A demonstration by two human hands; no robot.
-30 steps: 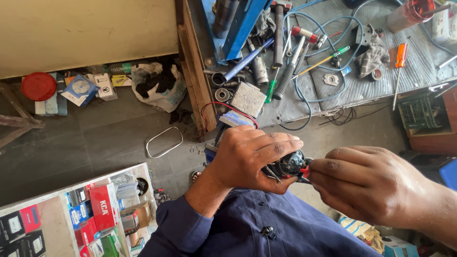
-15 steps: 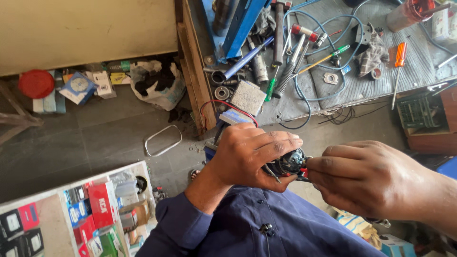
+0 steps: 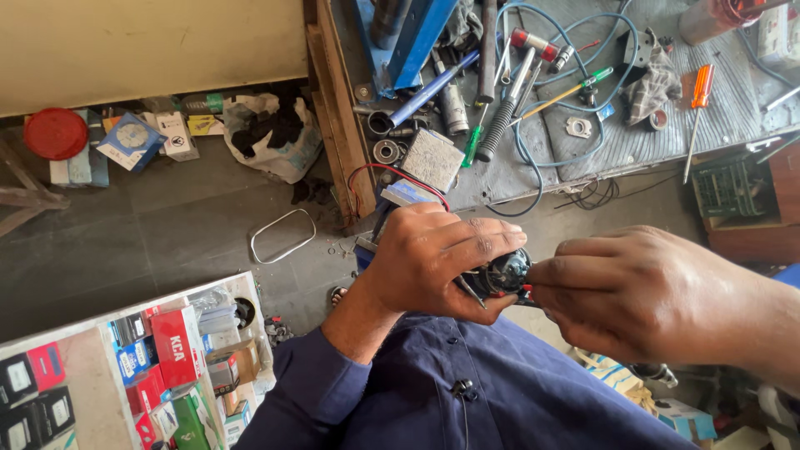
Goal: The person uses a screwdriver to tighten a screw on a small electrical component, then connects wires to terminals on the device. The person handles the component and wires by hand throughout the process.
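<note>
left hand (image 3: 442,262) wraps small black round part (image 3: 507,271), steadying it above lap; right hand (image 3: 642,292) pinches its red-marked side with fingertips (fine work, likely); workbench (image 3: 742,108) beyond, screwdrivers along far edge

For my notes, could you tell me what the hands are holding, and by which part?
The left hand wraps a small black round part around its body; the right hand pinches its near end.
</note>
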